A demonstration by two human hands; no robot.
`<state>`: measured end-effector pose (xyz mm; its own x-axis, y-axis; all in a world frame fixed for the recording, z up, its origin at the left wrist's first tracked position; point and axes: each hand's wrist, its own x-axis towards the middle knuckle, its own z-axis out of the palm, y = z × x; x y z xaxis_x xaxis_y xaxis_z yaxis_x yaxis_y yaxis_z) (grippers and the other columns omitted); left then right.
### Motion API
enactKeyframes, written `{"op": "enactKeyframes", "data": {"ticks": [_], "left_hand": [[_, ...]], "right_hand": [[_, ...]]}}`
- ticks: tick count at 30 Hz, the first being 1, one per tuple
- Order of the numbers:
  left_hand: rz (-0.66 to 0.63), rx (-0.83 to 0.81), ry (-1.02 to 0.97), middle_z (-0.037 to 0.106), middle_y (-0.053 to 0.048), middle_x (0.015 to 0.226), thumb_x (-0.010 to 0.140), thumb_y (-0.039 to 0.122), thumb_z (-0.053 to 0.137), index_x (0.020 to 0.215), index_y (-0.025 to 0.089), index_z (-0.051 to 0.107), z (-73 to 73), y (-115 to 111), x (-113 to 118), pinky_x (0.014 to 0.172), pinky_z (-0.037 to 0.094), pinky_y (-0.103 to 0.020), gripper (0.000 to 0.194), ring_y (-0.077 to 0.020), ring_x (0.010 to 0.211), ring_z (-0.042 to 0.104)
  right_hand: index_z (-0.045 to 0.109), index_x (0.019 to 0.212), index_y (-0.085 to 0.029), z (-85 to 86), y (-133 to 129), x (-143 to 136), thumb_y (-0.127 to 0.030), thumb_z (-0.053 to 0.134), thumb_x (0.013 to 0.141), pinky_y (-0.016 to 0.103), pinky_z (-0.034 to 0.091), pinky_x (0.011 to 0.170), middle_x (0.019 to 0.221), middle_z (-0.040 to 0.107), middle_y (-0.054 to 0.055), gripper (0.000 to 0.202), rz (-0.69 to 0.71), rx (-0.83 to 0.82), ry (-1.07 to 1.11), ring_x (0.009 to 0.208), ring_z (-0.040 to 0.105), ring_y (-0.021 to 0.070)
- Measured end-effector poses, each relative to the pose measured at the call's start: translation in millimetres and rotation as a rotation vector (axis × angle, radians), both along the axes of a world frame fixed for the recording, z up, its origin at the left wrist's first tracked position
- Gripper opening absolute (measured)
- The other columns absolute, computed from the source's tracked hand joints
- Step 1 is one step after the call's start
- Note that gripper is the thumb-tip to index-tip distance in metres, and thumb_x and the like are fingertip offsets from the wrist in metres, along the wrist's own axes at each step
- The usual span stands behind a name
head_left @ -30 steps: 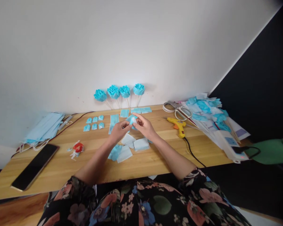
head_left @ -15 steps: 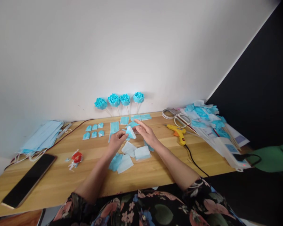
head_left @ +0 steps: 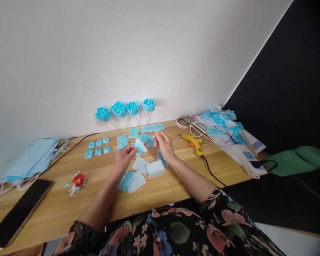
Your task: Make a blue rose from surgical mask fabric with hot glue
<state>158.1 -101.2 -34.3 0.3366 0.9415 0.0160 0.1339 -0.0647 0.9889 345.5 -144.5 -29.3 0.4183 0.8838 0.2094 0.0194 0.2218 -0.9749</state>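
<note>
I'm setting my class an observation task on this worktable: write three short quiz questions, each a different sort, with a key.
1. Multiple choice: which is pinching the folded blue-and-white piece?
A) the left hand
B) the right hand
C) neither hand

2. True or false: in the picture, the black phone lies to the left of the yellow glue gun.

3. Count: how many blue flowers on sticks are by the wall?

Key: 1. A; 2. True; 3. Four
</note>
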Motion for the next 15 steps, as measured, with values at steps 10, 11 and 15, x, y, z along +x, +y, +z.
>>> {"op": "enactKeyframes", "data": {"ticks": [10,11,15], "left_hand": [[-0.008,-0.030,-0.018,0.047,0.004,0.057,0.069,0.048,0.071,0.064,0.018,0.057,1.1,-0.9,2.3,0.057,0.031,-0.025,0.033,-0.0102,0.056,0.038],[-0.009,-0.029,-0.020,0.047,0.004,0.057,0.069,0.048,0.071,0.065,0.018,0.058,0.1,-0.7,2.4,0.057,0.031,-0.025,0.033,-0.0101,0.056,0.038],[-0.023,-0.024,-0.028,0.048,0.004,0.056,0.070,0.046,0.071,0.065,0.018,0.058,-4.2,0.2,3.0,0.056,0.029,-0.025,0.032,-0.0097,0.055,0.039]], "right_hand": [[0.066,0.085,-0.020,-1.6,-0.4,-0.6,-0.054,0.053,0.094,0.028,0.047,0.070,0.069,0.063,0.001,0.037,0.081,0.047,-0.091,0.070,0.060,0.0154],[0.068,0.097,-0.020,-2.3,0.3,-1.0,-0.052,0.057,0.092,0.029,0.049,0.075,0.077,0.068,0.002,0.034,0.117,0.050,-0.091,0.077,0.063,0.0166],[0.064,0.126,-0.023,-5.8,1.5,-3.1,-0.046,0.061,0.090,0.032,0.050,0.088,0.109,0.073,0.006,0.042,0.258,0.031,-0.116,0.102,0.066,0.0198]]}}
